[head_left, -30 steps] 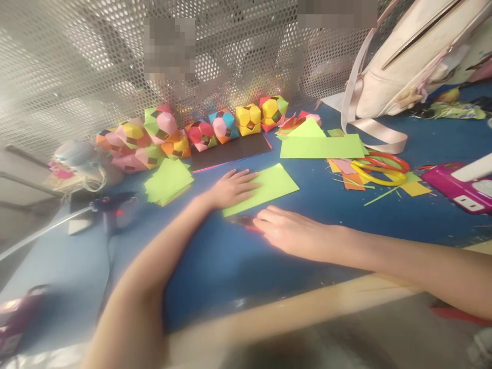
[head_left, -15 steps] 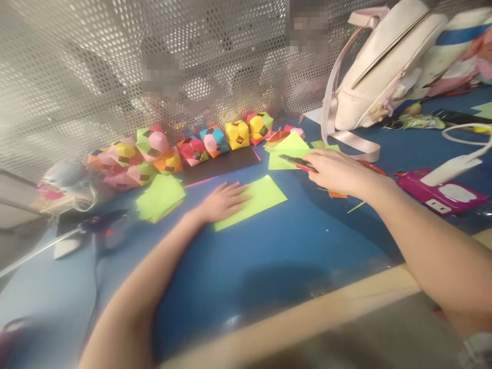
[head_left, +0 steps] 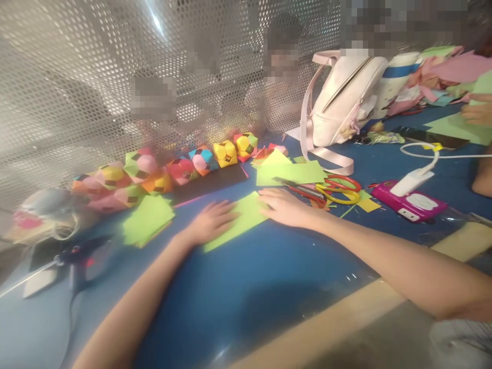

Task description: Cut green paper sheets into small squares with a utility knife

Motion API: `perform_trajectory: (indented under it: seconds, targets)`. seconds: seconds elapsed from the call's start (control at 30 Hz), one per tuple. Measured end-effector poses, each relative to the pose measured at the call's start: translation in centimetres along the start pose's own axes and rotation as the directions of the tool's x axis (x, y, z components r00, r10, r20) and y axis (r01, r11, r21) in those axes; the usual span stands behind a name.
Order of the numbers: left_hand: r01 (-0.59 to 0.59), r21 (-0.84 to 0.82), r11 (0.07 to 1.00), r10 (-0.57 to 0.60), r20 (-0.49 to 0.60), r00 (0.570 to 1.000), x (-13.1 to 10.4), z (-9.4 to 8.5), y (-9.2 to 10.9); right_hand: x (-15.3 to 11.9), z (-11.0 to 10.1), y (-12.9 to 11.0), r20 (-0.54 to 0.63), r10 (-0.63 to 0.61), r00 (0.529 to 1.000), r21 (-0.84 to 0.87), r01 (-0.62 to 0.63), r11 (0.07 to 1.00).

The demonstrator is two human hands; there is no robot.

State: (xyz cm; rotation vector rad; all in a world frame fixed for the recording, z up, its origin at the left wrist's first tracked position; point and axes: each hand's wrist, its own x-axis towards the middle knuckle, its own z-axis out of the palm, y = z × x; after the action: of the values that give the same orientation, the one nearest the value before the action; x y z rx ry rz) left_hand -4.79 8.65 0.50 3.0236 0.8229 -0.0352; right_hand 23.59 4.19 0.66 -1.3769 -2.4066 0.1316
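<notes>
A light green paper sheet (head_left: 246, 211) lies flat on the blue tabletop. My left hand (head_left: 216, 221) rests over its left part, fingers stretched out and slightly apart. At the right end of the same sheet is my right hand (head_left: 282, 206), its fingers extended over the edge and somewhat blurred; no tool is in it. Just beyond that hand lie scissors with red handles (head_left: 344, 183) and a pair with yellow handles (head_left: 338, 196). They overlap a pile of green paper pieces (head_left: 290, 173).
A stack of green squares (head_left: 149, 219) sits on the left, near a glue gun (head_left: 82, 259). Several folded paper balls (head_left: 180, 170) line the perforated metal panel (head_left: 215, 97). Rightward are a purple power strip (head_left: 409, 200), a pale backpack (head_left: 342, 102) and another person's hand (head_left: 478, 110).
My right hand has let go of the scissors, now lying by the green pile, and moved left onto the sheet. My left hand stays on the paper. The view has shifted rightward.
</notes>
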Motion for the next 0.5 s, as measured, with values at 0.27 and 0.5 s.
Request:
perform_trajectory:
  seconds: [0.27, 0.5]
  targets:
    - [0.007, -0.026, 1.0, -0.008, -0.039, 0.999, -0.1, -0.1, 0.1, 0.5, 2.0, 0.0, 0.004, 0.049, 0.999, 0.125, -0.049, 0.991]
    - [0.093, -0.112, 0.989, -0.111, -0.167, 0.98, -0.3, -0.2, 0.5, 0.9, 2.3, 0.0, -0.177, 0.214, 0.961, 0.601, -0.066, 0.796]
